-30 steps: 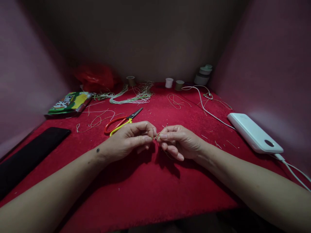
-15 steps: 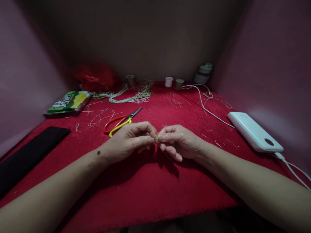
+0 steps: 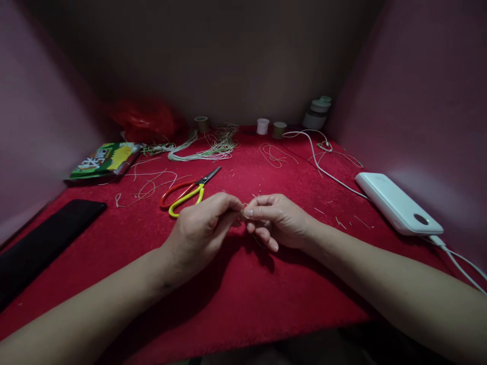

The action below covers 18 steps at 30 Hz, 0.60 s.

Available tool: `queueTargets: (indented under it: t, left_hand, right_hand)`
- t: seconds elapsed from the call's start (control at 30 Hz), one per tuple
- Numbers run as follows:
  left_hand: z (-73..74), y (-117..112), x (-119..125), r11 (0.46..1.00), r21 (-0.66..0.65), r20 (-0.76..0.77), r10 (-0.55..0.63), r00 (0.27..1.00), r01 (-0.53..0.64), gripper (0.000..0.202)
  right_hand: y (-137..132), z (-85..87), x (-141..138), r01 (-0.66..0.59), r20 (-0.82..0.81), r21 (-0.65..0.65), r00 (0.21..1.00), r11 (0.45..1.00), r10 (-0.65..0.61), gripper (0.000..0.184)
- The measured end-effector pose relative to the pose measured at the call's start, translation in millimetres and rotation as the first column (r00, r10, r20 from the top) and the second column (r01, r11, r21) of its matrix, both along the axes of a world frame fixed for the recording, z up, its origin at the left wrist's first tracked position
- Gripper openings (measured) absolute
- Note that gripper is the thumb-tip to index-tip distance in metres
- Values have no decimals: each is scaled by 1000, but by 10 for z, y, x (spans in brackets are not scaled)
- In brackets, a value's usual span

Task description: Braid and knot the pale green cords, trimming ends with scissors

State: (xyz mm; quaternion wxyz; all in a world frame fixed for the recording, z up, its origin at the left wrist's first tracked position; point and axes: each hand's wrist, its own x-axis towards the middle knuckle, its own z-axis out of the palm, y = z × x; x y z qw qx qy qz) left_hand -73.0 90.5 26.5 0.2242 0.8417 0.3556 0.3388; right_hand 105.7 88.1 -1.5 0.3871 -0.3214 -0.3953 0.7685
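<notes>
My left hand [image 3: 207, 225] and my right hand [image 3: 276, 219] meet fingertip to fingertip over the red cloth [image 3: 236, 314]. Between them is a small piece of thin pale cord [image 3: 245, 208], looped at the top. My right thumb and index finger pinch it, with the other right fingers curled loosely below. The left thumb and index finger are also closed at the cord; the back of that hand hides part of the grip. Just beyond my left hand lie scissors [image 3: 200, 188] with one red and one yellow handle, blades pointing away.
Behind are a bundle of pale cords [image 3: 205, 152], a white spool [image 3: 262, 126], an olive spool [image 3: 279, 130], a red plastic bag [image 3: 146, 121] and a bottle [image 3: 317, 112]. A snack packet [image 3: 104, 161] and black case [image 3: 53, 238] lie left; a white power bank [image 3: 397, 203] lies right.
My left hand has rolled over, its back now turned more upward and its wrist raised. My right hand keeps its pinch on the cord, nearly still. The view has shifted slightly.
</notes>
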Motion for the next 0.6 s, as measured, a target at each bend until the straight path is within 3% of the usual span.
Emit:
queueTargets:
  t: [0.07,0.13,0.33,0.5,0.6]
  left_hand:
    - [-14,-29,3,992,123,-53,-5,999,11,11]
    - [-25,-47,1,987,161,-77,-3,997,16,13]
    - [-28,-49,-7,983,181,-92,-23,995,40,11]
    - [-8,3,-13,990,124,-29,-61,998,64,10]
    - [-21,32,-16,973,223,-14,-53,999,55,10]
  right_hand:
    - [-1,-2,-4,9,-5,2,1000,1000,-9,20]
    - [0,-3,-6,19,-6,1,1000,1000,-19,20]
    - [3,-20,-10,34,-24,-2,999,999,-34,21]
    - [17,-24,-6,50,-28,7,998,999,-50,21]
    - [38,-15,7,85,-63,18,994,996,-84,21]
